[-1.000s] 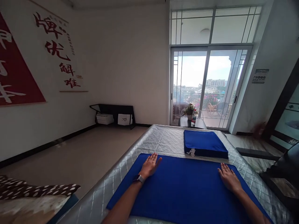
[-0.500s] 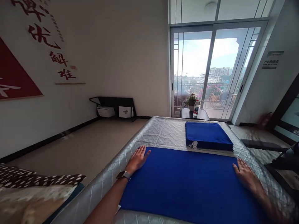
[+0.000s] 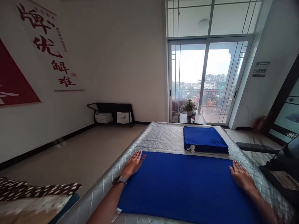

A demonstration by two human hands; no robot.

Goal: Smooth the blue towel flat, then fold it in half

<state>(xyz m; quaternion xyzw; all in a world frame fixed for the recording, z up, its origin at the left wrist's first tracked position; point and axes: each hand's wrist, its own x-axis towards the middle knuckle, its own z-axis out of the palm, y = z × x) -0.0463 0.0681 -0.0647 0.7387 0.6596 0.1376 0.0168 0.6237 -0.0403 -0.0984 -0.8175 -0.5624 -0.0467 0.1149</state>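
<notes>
A blue cloth (image 3: 187, 186) lies spread flat on a table with a silver quilted cover (image 3: 154, 135). My left hand (image 3: 133, 163) rests palm down at its far left corner, fingers stretched out and thumb apart; a watch is on that wrist. At the opposite side, my right hand (image 3: 241, 175) lies flat along the right edge with its fingers extended. A white tag (image 3: 116, 214) sticks out at the cloth's near left corner. Beyond it sits a neat stack of folded blue cloths (image 3: 204, 138), with white labels (image 3: 192, 148) at its front left corner.
A small dark table (image 3: 198, 119) with a potted plant (image 3: 189, 107) and a bottle (image 3: 193, 113) stands before the sliding glass door (image 3: 210, 81). Cushions (image 3: 35, 202) lie at lower left. A black bench (image 3: 114, 109) is by the wall, and dark furniture (image 3: 285, 165) stands right.
The camera view has tilted up and shifted slightly right. Both hands stay flat at the cloth's edges, and the cloth and stack keep their places on the table.
</notes>
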